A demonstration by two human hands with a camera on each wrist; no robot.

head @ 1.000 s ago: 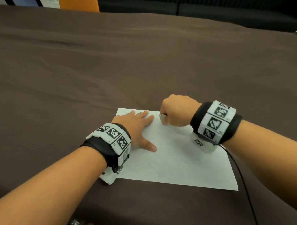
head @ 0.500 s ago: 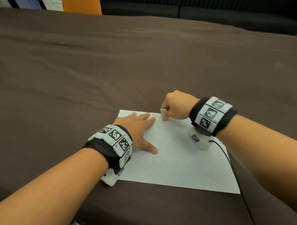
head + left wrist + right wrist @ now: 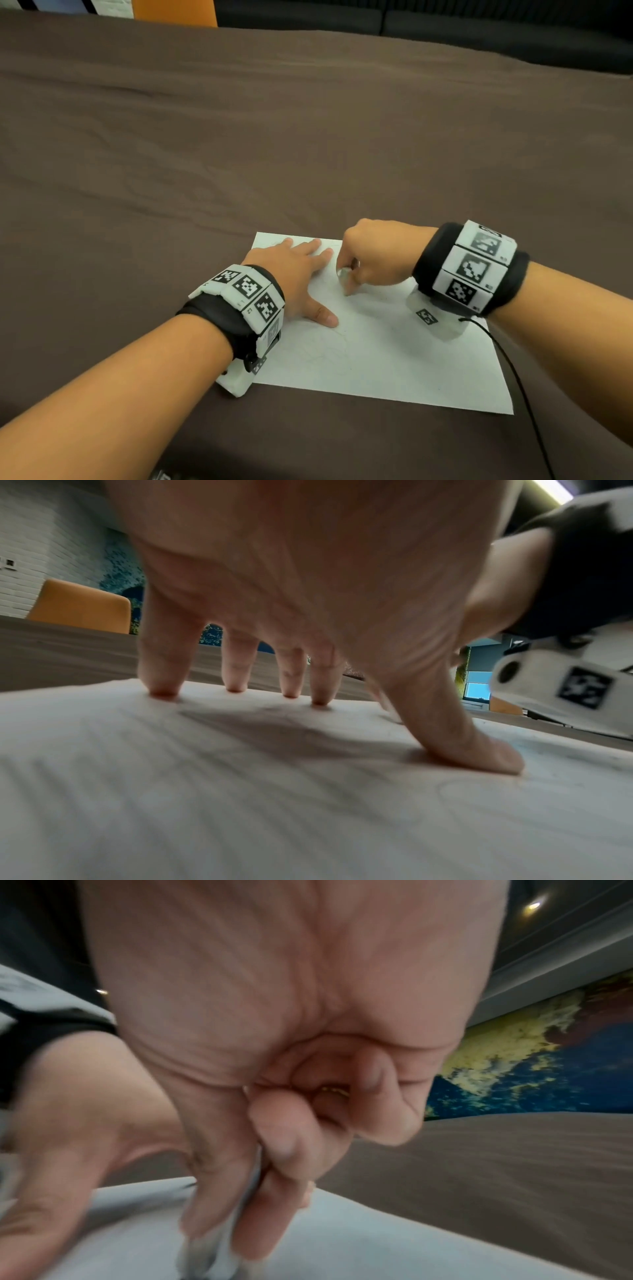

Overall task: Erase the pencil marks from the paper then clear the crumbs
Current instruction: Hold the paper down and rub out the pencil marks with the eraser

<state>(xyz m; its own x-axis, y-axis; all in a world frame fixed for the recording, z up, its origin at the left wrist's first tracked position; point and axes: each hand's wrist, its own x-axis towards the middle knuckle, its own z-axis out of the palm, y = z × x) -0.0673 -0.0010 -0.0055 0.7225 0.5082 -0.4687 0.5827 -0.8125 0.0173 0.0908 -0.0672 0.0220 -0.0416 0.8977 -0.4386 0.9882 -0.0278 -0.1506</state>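
Observation:
A white sheet of paper (image 3: 394, 356) with faint pencil lines lies on the brown tablecloth (image 3: 239, 154). My left hand (image 3: 301, 274) lies flat on the sheet's upper left part, its fingertips (image 3: 164, 691) and thumb pressing the paper (image 3: 240, 804) down. My right hand (image 3: 373, 255) is curled into a fist and pinches a small white eraser (image 3: 346, 281), whose lower end touches the paper just right of the left fingers. In the right wrist view, thumb and fingers clamp the eraser (image 3: 222, 1231), blurred by motion, over the paper (image 3: 377, 1245).
The tablecloth spreads wide beyond the sheet. An orange chair back (image 3: 174, 12) and a dark sofa (image 3: 445, 31) stand past the far edge. A black cable (image 3: 513, 370) runs from my right wrist camera over the paper's right corner.
My right hand with the eraser slid up towards the sheet's top edge, then came back down the paper towards me. The left hand stayed pressed in place.

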